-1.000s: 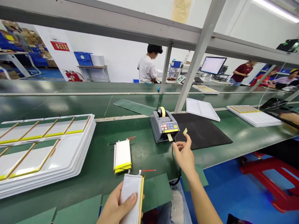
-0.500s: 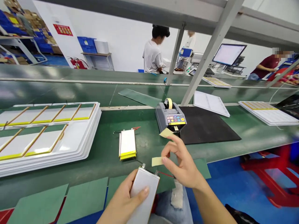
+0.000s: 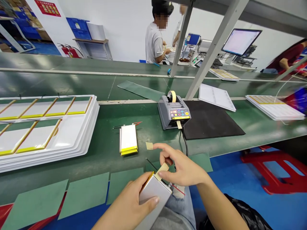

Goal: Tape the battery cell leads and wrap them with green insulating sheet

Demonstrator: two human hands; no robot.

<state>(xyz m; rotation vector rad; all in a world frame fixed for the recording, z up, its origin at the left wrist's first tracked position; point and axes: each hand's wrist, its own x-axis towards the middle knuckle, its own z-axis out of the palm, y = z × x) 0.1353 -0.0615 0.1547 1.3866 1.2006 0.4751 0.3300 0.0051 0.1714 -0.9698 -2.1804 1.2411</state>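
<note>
My left hand is wrapped round a silver-grey pouch battery cell, its top end with a black and a red wire tilted up. At that end, my right hand holds a strip of pale yellow tape under the thumb, its lower end touching the cell's edge. Another short piece of tape clings to my right index fingertip. Beyond my hands, a small stack of battery cells with yellow-taped ends lies on the green bench. Behind them stands a grey tape dispenser with a tape tongue sticking out.
Stacked white trays holding cells are on the left. A black mat lies right of the dispenser. Green sheets line the front edge. A slanted metal post rises behind. A red stool stands right; co-workers are beyond the bench.
My right hand has come down and left to the cell's top end, bringing one tape strip onto it. The cell has tilted slightly. A new tape tongue shows at the dispenser.
</note>
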